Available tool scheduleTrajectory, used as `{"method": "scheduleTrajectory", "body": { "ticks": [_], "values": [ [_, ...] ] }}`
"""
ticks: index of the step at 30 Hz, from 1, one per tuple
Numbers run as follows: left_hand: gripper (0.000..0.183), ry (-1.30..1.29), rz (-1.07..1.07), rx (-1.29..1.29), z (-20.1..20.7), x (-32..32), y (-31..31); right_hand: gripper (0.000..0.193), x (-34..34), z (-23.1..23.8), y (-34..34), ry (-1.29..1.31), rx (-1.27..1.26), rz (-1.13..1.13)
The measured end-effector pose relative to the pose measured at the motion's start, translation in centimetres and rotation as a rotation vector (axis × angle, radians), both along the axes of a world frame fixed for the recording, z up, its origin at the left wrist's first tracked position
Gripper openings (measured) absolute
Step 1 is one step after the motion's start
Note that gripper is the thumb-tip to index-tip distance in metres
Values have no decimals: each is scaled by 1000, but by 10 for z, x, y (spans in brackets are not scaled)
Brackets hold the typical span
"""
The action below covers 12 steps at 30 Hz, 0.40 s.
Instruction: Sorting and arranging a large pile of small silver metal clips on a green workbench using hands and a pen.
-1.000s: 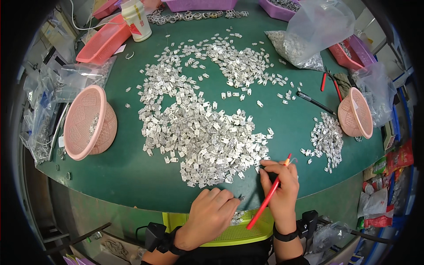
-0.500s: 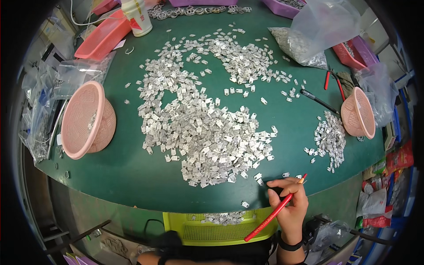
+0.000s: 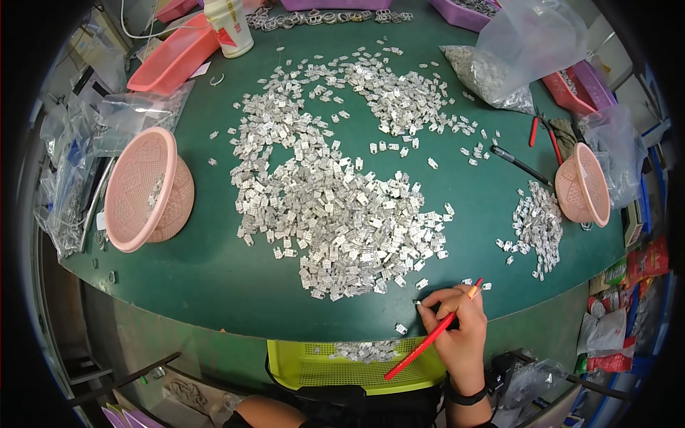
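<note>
My right hand (image 3: 460, 328) is closed at the near edge of the green table, with a red pencil (image 3: 421, 353) lying slantwise through its fingers. Thumb and forefinger pinch a small light-coloured tag (image 3: 418, 303), mostly covered by the fingertips. One loose metal tag (image 3: 401, 329) lies close by, nearer the edge. Beyond the hand spreads a large heap of small silvery tags (image 3: 357, 235). Of my left side, only a bent arm (image 3: 267, 412) shows at the lower edge; no fingers are visible. A dark shape beside it is unclear.
A lime-green basket (image 3: 292, 367) with several tags sits below the table edge. Pink baskets stand left (image 3: 182, 207) and right (image 3: 571, 192). A smaller tag pile (image 3: 536, 228), a black pen (image 3: 521, 165), red-handled pliers (image 3: 534, 132) and a filled plastic bag (image 3: 492, 75) lie right.
My right hand has shifted slightly left, its fingers closing from a spread pose into a pinch on a tag. The left arm shows more at the lower edge. The whole view has shifted slightly.
</note>
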State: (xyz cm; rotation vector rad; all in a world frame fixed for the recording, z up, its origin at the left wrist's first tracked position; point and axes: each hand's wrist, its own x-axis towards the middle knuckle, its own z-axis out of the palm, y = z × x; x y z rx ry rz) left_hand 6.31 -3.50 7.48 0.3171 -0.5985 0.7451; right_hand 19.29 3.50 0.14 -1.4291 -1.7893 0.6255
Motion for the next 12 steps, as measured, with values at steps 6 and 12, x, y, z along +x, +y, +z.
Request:
{"method": "scheduleTrajectory", "body": {
  "ticks": [6, 12],
  "values": [
    [13, 45, 144, 46, -8, 5, -6, 30, 6, 7, -8, -36, -20, 108],
    [7, 728, 421, 555, -27, -51, 41, 28, 25, 0, -20, 203, -106, -101]
  ]
}}
